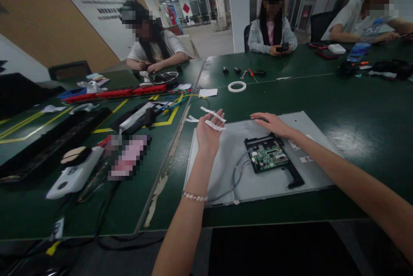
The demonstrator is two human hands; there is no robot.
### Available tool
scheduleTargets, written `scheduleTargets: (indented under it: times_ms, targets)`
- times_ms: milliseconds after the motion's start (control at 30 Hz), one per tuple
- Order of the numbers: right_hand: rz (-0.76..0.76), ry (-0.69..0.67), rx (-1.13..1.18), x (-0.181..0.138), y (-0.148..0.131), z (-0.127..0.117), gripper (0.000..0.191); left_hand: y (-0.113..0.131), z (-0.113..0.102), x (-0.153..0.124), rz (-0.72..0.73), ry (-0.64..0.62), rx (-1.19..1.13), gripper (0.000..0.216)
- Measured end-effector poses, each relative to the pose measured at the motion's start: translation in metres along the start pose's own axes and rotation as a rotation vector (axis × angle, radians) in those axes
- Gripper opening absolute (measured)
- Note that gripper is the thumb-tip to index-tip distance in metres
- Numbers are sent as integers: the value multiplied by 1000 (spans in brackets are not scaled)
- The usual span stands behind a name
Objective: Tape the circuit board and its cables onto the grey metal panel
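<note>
A grey monitor back panel (222,168) lies flat on the green table (338,95) in front of me. A green circuit board (269,158) in a black frame sits on it, with grey cables (237,177) running off to the left. My left hand (208,132) hovers over the panel's far left corner, palm up, with strips of white tape (213,119) stuck to its fingertips. My right hand (271,122) rests flat on the panel's far edge, just above the circuit board, with fingers stretched out.
A roll of white tape (237,87) lies further back, near small tools (254,72). The left table holds a red power strip (116,93), black devices, a white device (74,175) and cables. Three other people sit at the far sides.
</note>
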State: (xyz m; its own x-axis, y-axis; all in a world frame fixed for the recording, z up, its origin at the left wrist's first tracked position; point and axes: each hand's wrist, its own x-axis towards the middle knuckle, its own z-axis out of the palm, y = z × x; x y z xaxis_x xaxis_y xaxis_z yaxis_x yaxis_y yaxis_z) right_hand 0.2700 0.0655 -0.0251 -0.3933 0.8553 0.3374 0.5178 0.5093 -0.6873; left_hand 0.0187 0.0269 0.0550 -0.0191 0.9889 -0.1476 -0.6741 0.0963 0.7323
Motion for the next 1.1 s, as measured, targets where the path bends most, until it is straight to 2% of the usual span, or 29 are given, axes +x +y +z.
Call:
scheduleTargets:
  times_ms: [300,467,600,667,733,867,967,1100]
  targets:
    - [56,37,10,0,7,-6,38,-2,-3,0,-45,-62,-18,16]
    - [74,45,20,0,9,-8,33,-2,0,-1,-56,-52,-12,17]
    - [101,54,76,-11,4,-23,40,-1,-1,-1,-55,-61,-10,18]
    - [106,-16,117,-26,0,-37,43,0,0,-2,-55,-61,-14,18]
    - [105,-143,137,-48,-8,-52,52,0,1,-4,-57,-65,-20,19]
    - [86,-338,69,-91,-26,-67,86,-1,8,-8,-65,-83,-25,22]
    - [42,-375,-43,-105,-37,-63,100,-1,10,-10,-76,-82,-29,25]
    - [21,-337,-107,-102,-45,-50,99,-1,10,-10,-84,-67,-27,27]
